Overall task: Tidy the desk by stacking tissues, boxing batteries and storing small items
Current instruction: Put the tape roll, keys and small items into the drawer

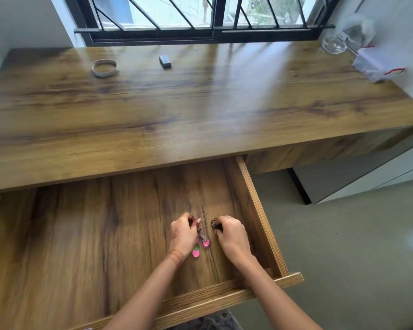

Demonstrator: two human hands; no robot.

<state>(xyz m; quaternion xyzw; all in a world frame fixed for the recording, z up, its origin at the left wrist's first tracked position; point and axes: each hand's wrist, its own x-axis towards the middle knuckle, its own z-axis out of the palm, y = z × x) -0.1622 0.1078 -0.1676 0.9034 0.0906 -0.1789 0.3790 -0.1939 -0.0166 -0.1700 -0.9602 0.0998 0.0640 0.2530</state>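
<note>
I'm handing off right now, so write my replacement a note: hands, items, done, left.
Left hand grips a keychain with pink charms, low in the open drawer.
Right hand grips a small dark item beside it.
Tape ring and small dark box sit at the back of the desk; tissue packs far right.
Done: drawer open.
Left: release both items, store ring and box.

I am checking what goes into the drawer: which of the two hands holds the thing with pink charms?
The left hand: pink charms show below its fingers. The right hand grips only a small dark object.
</note>
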